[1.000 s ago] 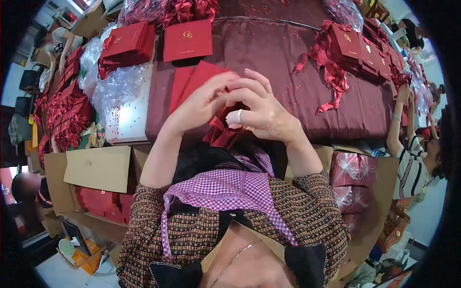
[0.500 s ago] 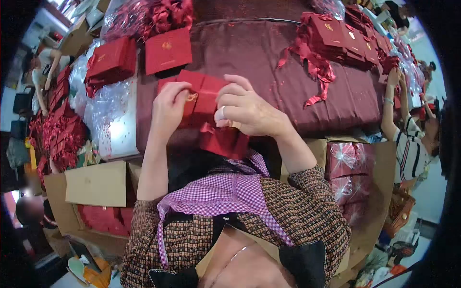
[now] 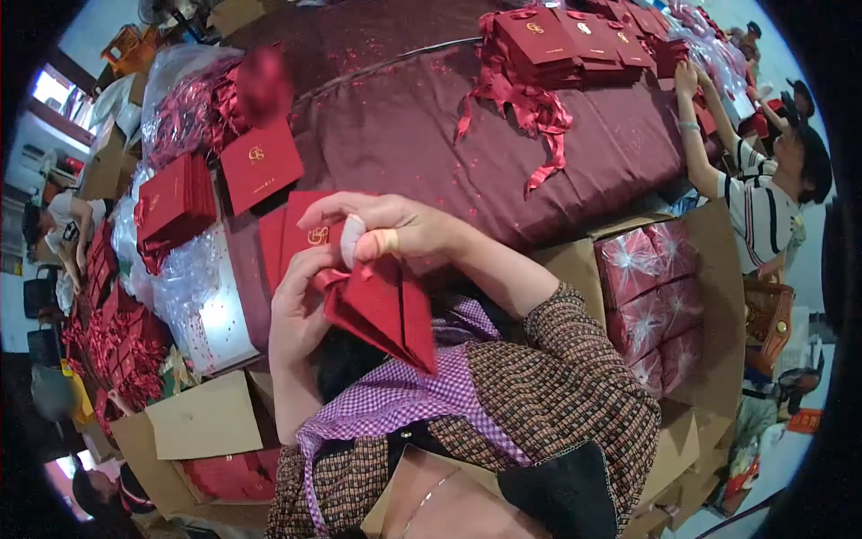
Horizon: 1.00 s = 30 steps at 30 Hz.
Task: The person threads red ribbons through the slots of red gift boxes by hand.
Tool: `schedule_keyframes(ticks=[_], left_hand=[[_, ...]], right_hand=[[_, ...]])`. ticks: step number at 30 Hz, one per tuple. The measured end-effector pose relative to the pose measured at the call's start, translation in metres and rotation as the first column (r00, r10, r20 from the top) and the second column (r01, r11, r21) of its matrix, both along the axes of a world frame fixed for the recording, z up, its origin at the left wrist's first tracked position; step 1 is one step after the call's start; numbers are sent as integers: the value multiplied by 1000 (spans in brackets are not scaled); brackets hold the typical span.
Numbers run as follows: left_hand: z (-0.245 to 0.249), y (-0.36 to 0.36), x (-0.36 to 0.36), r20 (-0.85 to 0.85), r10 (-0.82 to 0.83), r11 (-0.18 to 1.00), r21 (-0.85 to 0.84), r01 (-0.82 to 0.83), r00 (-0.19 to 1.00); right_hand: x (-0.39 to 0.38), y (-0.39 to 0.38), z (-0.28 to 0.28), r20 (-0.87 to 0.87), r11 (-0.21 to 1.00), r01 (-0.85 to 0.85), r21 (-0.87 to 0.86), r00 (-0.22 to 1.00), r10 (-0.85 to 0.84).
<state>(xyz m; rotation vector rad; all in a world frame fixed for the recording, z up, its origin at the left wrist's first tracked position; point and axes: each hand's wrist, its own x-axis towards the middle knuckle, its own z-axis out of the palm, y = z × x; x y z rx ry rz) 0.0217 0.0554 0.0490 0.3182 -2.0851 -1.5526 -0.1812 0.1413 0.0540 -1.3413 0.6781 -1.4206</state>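
A small red gift bag hangs tilted in front of my chest, with a red satin ribbon at its top. My left hand is closed at the ribbon end of the bag, fingers bent around it. Right above, my right hand pinches at the same ribbon; a white cover wraps one finger and yellowish tape another. The fingertips partly hide the ribbon. Behind my hands, flat red bags with a gold logo lie on the dark red cloth.
Red bags stand stacked at left, with a single red bag beside them. More bags with ribbons lie at the far right. Open cartons flank me; the right one holds plastic-wrapped red packs. A co-worker reaches in from the right.
My hands have come together at the ribbon, and the gift bag is raised and tilted between them. My head view has turned, shifting the table and stacks.
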Motion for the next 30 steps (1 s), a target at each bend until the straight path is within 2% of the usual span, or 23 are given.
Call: schedule_keyframes(ticks=[1,2,4,5,6,7,8,9,11,12,13,14,16,17,18,19,21,23,25,26,28,29,30], left_hand=[[-4,-5,-4,70,113,959,-267,-90,991],[-2,-4,-9,-5,161,939,-308,-155,987],[-1,-12,-8,61,214,969,-139,-204,975],[1,-13,-9,56,348,934,62,-351,936],[20,-14,-15,109,411,911,-1,-413,905],[24,-20,-19,113,407,903,102,-418,906],[26,-27,-19,117,418,878,202,-434,901],[25,-33,-17,129,465,853,201,-483,876],[21,-51,-11,401,288,800,399,-449,869],[-19,-76,-7,313,281,891,266,-368,907],[-39,-85,-5,290,284,921,183,-344,914],[-40,-87,-1,334,330,914,120,-387,883],[-48,-99,8,402,395,898,21,-439,826],[-61,-109,13,266,524,851,-180,-493,809],[-62,-112,15,103,613,756,-365,-543,783],[-61,-118,21,111,708,665,-437,-606,697],[-28,-110,29,-238,765,230,-767,-598,599],[-3,-98,34,-282,758,245,-713,-657,589],[12,-77,31,-182,762,425,-583,-693,621],[19,-63,23,-125,764,501,-504,-704,633],[-3,-61,12,-54,669,628,-492,-603,741],[-7,-54,4,10,652,674,-465,-573,758],[-14,-54,-3,53,661,650,-538,-537,748]], right_hand=[[0,0,2,-8,996,-14,93,1000,15],[-2,-11,-10,-216,981,109,-160,966,-143],[-18,-25,-21,-298,904,243,-351,887,-354],[-33,-24,-21,-329,864,371,-341,814,-479],[-51,-24,-26,-429,766,506,-398,635,-642],[-81,-35,-51,-419,690,521,-503,551,-722],[-93,-20,-44,-523,657,623,-426,423,-740],[-110,-15,-53,-658,582,660,-475,173,-733],[-144,-3,-73,-763,638,665,-388,156,-627],[-154,3,-85,-761,571,651,-500,-15,-649],[-159,10,-91,-815,576,673,-464,-70,-576],[-165,19,-93,-812,605,624,-495,-83,-578],[-172,19,-104,-773,566,684,-460,5,-634],[-171,20,-101,-762,531,729,-432,20,-647],[-170,19,-100,-743,515,717,-470,-6,-670],[-169,19,-99,-720,495,704,-509,-33,-693],[-169,22,-97,-710,491,777,-394,83,-700],[-168,25,-90,-657,497,807,-319,190,-729],[-168,29,-89,-641,465,848,-253,213,-738],[-172,32,-91,-653,465,849,-252,206,-729],[-168,34,-85,-636,449,864,-227,218,-740],[-169,36,-83,-651,448,850,-277,177,-738],[-168,37,-75,-702,457,831,-318,117,-702]])
